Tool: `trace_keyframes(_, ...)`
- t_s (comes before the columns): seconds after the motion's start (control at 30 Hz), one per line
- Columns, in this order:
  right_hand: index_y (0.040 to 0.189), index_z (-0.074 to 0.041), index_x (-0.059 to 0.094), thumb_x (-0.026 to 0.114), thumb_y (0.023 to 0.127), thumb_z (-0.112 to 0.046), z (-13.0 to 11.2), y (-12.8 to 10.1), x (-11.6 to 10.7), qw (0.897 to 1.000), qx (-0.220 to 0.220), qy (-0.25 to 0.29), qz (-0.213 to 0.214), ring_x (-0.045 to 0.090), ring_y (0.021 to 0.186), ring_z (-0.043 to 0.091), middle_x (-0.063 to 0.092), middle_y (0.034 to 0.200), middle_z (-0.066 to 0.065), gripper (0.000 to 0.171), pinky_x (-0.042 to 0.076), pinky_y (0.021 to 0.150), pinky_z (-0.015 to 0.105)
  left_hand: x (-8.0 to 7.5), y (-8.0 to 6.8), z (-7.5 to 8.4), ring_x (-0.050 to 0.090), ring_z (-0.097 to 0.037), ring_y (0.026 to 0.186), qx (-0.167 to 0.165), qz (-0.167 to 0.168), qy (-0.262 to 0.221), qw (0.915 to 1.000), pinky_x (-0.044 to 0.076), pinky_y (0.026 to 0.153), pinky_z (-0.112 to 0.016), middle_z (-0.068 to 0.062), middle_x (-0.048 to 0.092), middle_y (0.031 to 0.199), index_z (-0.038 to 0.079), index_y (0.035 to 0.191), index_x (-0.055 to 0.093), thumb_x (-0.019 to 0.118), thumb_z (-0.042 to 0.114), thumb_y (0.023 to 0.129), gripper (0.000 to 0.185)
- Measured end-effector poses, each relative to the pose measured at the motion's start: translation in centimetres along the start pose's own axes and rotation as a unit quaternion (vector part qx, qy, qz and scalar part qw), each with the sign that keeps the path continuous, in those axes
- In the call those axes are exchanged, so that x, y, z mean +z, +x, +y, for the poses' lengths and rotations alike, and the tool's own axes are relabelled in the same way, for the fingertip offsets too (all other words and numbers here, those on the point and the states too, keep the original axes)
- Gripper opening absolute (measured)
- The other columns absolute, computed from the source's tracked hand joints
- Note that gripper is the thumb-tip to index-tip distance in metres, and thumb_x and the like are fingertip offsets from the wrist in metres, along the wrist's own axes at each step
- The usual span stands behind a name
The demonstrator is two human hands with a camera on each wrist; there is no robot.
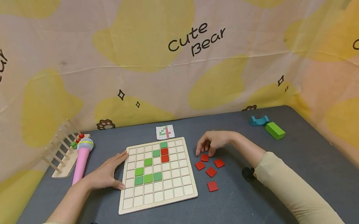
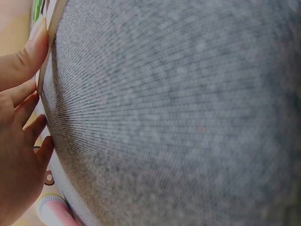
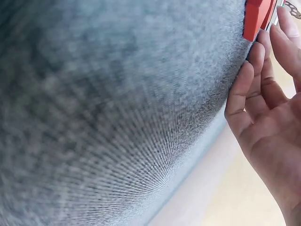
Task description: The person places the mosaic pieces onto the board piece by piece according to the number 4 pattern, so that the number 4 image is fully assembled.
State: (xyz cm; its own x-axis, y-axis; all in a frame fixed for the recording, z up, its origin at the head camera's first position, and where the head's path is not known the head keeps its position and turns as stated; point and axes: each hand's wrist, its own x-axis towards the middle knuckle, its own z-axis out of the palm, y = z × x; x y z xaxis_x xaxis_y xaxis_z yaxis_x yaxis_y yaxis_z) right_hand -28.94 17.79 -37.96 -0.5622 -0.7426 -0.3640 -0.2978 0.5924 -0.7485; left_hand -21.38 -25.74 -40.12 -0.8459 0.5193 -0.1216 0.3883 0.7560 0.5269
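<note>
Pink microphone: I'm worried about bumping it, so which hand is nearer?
Left. The left hand is just right of the pink microphone; the right hand is across the board, at the red tiles.

"Cute Bear" [image 1: 197, 39] on fabric backdrop [image 1: 147, 33]

My left hand [image 1: 105, 172] touches the board [image 1: 177, 182] at its left edge. My right hand [image 1: 216, 139] is beside loose red tiles [image 1: 211, 172]. A card [image 1: 165, 132] lies just beyond the board

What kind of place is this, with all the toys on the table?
It looks like a play corner, though I can't tell whose. There's a cheerful "Cute Bear" backdrop behind, and the grey table holds a grid board and a pink toy microphone.
</note>
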Motion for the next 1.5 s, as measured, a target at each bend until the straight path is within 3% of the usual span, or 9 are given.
trace_keyframes(0.23, 0.107, -0.008, 0.076, 0.068, 0.074, 0.014, -0.2, 0.1, 0.3, 1.000, 0.011, -0.017, 0.001, 0.051, 0.090, 0.016, 0.062, 0.099, 0.004, 0.040, 0.047, 0.074, 0.023, 0.0, -0.1, 0.1, 0.018, -0.057, 0.146, 0.001, 0.000, 0.000, 1.0000, 0.019, 0.110, -0.075, -0.029, 0.022, 0.161, -0.003, 0.153, 0.029, 0.084, 0.035, 0.063, 0.112)
trace_keyframes(0.8, 0.098, -0.013, 0.077, 0.078, 0.072, 0.006, -0.2, 0.1, 0.6, 0.998, 0.007, -0.064, 0.027, 0.052, 0.087, 0.014, 0.063, 0.094, 0.003, 0.032, 0.046, 0.078, 0.023, 0.0, 0.1, 0.2, 0.018, -0.056, 0.146, -0.002, 0.000, 0.004, 1.0000, 0.020, 0.110, -0.074, -0.028, 0.022, 0.162, -0.002, 0.153, 0.029, 0.083, 0.036, 0.063, 0.112)
trace_keyframes(1.2, 0.089, -0.011, 0.066, 0.082, 0.074, -0.004, -0.4, 0.2, 1.0, 0.991, 0.023, -0.083, 0.100, 0.059, 0.075, 0.010, 0.067, 0.084, 0.002, 0.022, 0.051, 0.072, 0.024, -0.1, 0.0, 0.3, 0.018, -0.057, 0.146, -0.002, 0.000, 0.003, 1.0000, 0.020, 0.110, -0.074, -0.028, 0.022, 0.161, -0.002, 0.153, 0.029, 0.084, 0.036, 0.063, 0.112)
trace_keyframes(1.5, 0.087, -0.012, 0.069, 0.076, 0.080, -0.002, -0.9, 0.3, 1.0, 0.987, 0.015, -0.074, 0.139, 0.059, 0.072, 0.009, 0.068, 0.080, 0.000, 0.014, 0.050, 0.067, 0.024, 0.1, 0.1, -0.2, 0.017, -0.057, 0.146, -0.001, -0.001, 0.005, 1.0000, 0.019, 0.111, -0.074, -0.028, 0.021, 0.162, -0.002, 0.153, 0.028, 0.083, 0.037, 0.064, 0.113)
